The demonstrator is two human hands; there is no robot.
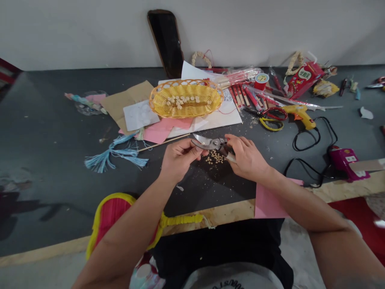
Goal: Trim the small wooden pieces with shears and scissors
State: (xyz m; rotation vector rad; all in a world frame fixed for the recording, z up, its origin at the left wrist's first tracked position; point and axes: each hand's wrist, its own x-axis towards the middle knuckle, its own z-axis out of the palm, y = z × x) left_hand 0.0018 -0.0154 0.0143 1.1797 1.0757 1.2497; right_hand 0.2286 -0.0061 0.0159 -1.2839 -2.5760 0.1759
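My right hand is closed around the handles of the pruning shears, whose blades stand apart and point left. My left hand is pinched at the blades, thumb against fingers, with a small pale piece at the blade gap; its exact kind is too small to tell. Beneath the shears lies a small heap of tan bits on the dark table. Just beyond the hands sits a yellow woven basket with several pale, knobbly pieces in it.
A phone leans on the wall. Blue tassels and a thin stick lie left. On the right are scissors, a yellow glue gun with its cord, a red drink carton and a purple box. A yellow-edged fan overlaps the front edge.
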